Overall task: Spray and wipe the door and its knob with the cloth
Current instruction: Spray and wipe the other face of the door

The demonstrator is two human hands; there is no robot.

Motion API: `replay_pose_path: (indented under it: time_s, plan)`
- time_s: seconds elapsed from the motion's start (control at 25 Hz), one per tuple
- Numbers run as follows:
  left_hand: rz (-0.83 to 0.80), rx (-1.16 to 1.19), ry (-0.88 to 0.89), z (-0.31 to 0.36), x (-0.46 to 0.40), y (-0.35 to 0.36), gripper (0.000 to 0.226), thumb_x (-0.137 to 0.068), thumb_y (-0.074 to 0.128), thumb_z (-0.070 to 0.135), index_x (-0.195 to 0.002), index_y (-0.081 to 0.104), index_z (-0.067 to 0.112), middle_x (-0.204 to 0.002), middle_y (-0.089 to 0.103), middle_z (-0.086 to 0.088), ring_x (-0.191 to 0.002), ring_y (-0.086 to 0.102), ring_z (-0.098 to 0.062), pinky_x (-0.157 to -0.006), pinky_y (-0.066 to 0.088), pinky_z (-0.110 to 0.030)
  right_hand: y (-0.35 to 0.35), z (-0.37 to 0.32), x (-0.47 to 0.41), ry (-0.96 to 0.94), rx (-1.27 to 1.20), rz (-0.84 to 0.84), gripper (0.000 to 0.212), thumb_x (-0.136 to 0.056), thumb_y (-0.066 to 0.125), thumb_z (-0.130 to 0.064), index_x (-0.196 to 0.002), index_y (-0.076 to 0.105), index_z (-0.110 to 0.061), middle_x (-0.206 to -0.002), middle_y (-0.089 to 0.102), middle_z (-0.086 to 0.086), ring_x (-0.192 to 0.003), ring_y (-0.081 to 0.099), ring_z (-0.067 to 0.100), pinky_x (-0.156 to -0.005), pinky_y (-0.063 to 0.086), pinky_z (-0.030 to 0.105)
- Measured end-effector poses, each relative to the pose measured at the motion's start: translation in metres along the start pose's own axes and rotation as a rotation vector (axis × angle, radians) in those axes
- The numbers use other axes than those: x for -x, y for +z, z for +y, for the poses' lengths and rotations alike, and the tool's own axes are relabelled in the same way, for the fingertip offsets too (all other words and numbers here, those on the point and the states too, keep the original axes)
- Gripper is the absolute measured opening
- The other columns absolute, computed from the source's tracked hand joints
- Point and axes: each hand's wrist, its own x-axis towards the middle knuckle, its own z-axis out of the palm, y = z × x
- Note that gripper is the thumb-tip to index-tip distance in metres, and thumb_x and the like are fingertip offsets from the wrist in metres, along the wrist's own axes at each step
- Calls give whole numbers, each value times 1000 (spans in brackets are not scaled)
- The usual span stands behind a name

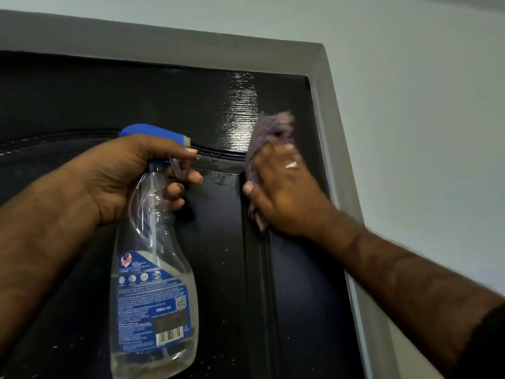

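Note:
A glossy black door [136, 99] fills the view, wet and shiny near its top right corner. My left hand [128, 176] grips the neck of a clear spray bottle [153, 302] with a blue nozzle and blue label, one finger on the trigger. To its right, my right hand [281, 190], wearing a ring, presses a purple-grey cloth [273, 127] flat against the door, with the thumb curled round the cloth's left edge. The hand and cloth look motion-blurred. The door knob is not in view.
A grey door frame [191, 47] runs along the top and down the right side of the door. A pale wall [410, 105] lies beyond it. A raised curved moulding [54, 138] crosses the door panel behind my hands.

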Motion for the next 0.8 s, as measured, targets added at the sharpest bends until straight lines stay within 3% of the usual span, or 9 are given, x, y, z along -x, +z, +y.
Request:
replay_pose_path:
  time_s: [0.08, 0.24, 0.36, 0.48, 0.6, 0.8]
  plan:
    - [13, 2, 1, -2, 1, -6, 23, -76, 69, 22, -95, 67, 9, -75, 72, -8, -44, 52, -11, -48, 56, -27, 5, -7, 1, -295, 29, -24, 63, -110, 42, -50, -158, 49, -9, -162, 51, 14, -155, 41, 29, -132, 21, 56]
    - [38, 2, -6, -5, 4, -23, 16, -84, 67, 22, -94, 67, 9, -76, 71, -8, -44, 51, -11, -48, 56, -27, 7, -32, -14, -265, -82, -6, 61, -109, 45, -48, -157, 51, -10, -161, 52, 13, -155, 40, 31, -130, 25, 50]
    - [78, -24, -16, -6, 6, -37, 15, -87, 66, 21, -95, 68, 9, -78, 71, -8, -45, 51, -12, -48, 56, -28, 18, -50, -27, -359, -84, 24, 52, -113, 44, -42, -149, 58, -8, -145, 64, 12, -137, 56, 30, -120, 39, 45]
    - [110, -43, -18, -5, 11, -55, 19, -80, 68, 21, -95, 69, 9, -80, 71, -9, -45, 51, -12, -49, 56, -27, 25, -65, -47, -352, -27, 36, 59, -111, 40, -46, -155, 52, -8, -146, 61, 15, -140, 52, 33, -122, 35, 49]
    - [180, -55, -20, -2, 18, -73, 12, -77, 70, 20, -81, 70, 9, -78, 72, -9, -42, 51, -12, -49, 57, -28, 35, -86, -59, -388, -42, 57, 59, -111, 40, -45, -155, 52, -8, -148, 61, 17, -140, 54, 34, -123, 36, 47]
    - [287, -74, -41, 0, 32, -101, 21, -72, 74, 21, -90, 71, 10, -81, 74, -11, -40, 53, -13, -50, 58, -31, 37, -98, -60, -337, -64, 83, 59, -111, 40, -44, -152, 55, -5, -147, 62, 18, -139, 54, 36, -124, 35, 47]
